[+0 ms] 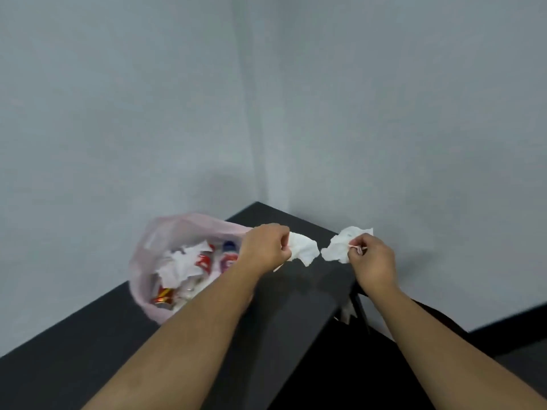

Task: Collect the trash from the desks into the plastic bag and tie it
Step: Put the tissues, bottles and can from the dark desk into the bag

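A pale pink plastic bag (pixel 177 229) stands open on the black desk (pixel 74 344), holding crumpled white tissues, red wrappers and a bottle. My left hand (pixel 266 247) hovers at the bag's right rim and grips a crumpled white tissue (pixel 305 250). My right hand (pixel 373 261) is a little further right, above the desk's right edge, and pinches a second white tissue (pixel 340 247). The two tissues nearly touch between my hands.
The desk sits in a corner of grey-white walls (pixel 266 113). Its right edge (pixel 340 291) drops to a dark floor gap where a chair or stand (pixel 352 312) shows below my right wrist.
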Demonstrator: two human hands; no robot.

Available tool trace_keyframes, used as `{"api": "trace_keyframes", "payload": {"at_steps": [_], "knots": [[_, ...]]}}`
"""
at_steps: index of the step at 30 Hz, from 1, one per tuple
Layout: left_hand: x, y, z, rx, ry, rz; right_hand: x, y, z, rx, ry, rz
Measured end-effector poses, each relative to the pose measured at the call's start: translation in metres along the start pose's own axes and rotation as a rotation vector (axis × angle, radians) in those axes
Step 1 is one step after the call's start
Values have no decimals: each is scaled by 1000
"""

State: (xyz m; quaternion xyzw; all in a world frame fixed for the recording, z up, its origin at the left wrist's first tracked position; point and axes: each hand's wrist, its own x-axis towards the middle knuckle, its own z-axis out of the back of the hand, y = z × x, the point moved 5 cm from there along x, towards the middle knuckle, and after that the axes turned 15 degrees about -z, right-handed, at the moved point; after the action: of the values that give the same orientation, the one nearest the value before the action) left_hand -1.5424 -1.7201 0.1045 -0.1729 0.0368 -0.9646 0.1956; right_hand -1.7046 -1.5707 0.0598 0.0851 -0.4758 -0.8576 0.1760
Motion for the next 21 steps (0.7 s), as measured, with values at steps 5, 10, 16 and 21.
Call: {"api": "trace_keyframes", "payload": {"at_steps": [5, 10, 16, 21], "knots": [[-61, 98, 53, 10, -144, 218, -61, 97, -81, 101, 38, 223], [-113, 181, 54, 25, -109, 394, -99, 141, -171, -14, 163, 307], [-127, 204, 28, 61, 249, 331, -115, 123, -231, -411, 471, 304], [-109, 169, 45, 98, 202, 262, -102, 125, -178, -294, 285, 280]]}}
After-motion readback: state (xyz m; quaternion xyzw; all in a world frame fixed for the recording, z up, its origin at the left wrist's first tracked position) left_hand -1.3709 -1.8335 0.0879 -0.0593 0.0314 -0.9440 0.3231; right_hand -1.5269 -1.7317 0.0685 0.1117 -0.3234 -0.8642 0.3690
